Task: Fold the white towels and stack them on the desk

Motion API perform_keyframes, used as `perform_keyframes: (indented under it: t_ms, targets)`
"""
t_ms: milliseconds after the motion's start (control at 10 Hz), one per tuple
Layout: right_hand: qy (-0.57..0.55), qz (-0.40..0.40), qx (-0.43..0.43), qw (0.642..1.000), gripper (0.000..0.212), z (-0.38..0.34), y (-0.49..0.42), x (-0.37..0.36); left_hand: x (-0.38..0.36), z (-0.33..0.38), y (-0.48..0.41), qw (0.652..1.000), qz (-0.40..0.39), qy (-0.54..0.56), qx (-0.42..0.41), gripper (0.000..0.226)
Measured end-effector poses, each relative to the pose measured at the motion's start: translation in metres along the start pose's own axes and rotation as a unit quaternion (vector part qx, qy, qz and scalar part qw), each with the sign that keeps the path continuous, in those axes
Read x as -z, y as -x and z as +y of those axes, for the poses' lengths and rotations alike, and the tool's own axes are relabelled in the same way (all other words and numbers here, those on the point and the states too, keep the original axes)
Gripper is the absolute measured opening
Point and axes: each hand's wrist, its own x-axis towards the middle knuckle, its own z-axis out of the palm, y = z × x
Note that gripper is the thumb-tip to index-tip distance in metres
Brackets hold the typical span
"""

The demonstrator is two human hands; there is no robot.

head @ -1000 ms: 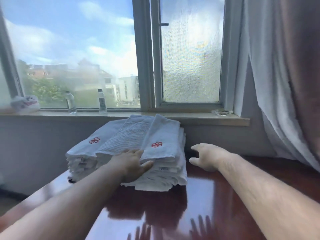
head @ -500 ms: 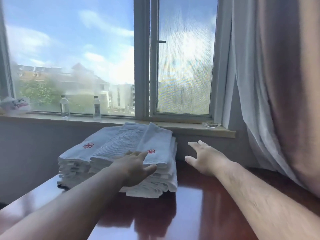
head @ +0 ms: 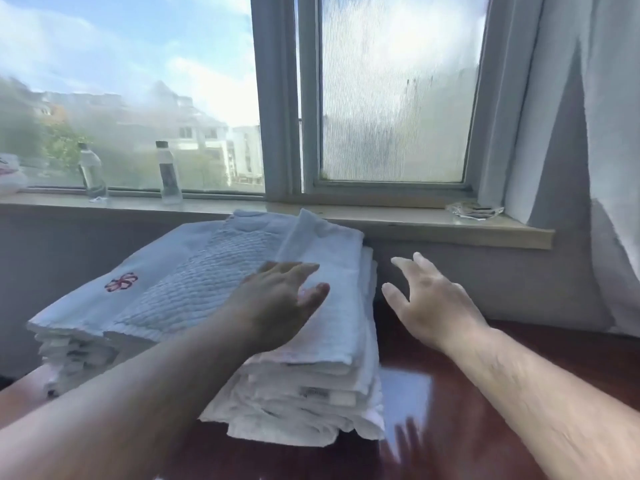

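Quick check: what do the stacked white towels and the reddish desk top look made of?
Stacked white towels: soft woven cloth, probably cotton terry; nubby pile, one quilted-looking panel. Reddish desk top: looks like glossy lacquered wood or veneer; it mirrors the window light and the right hand.

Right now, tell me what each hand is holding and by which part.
Nothing is held. The left hand lies flat, fingers straight, on the top towel of the stack; the right hand hovers open beside it.
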Motion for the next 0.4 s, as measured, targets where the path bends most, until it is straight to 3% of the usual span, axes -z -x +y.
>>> perform_keyframes:
  t_ms: [200, 400]
  targets:
    - [-0.069, 0.041, 0.019, 0.997, 0.048, 0.007, -0.078, -0.035, -0.022, -0.008, -0.071, 0.999, 0.026, 0.019, 0.027, 0.056]
    - [-0.117, 0.015, -0.036, 0.992, 0.048, 0.014, -0.107, -0.049, -0.03, -0.019, -0.087, 0.998, -0.003, 0.016, 0.066, 0.059]
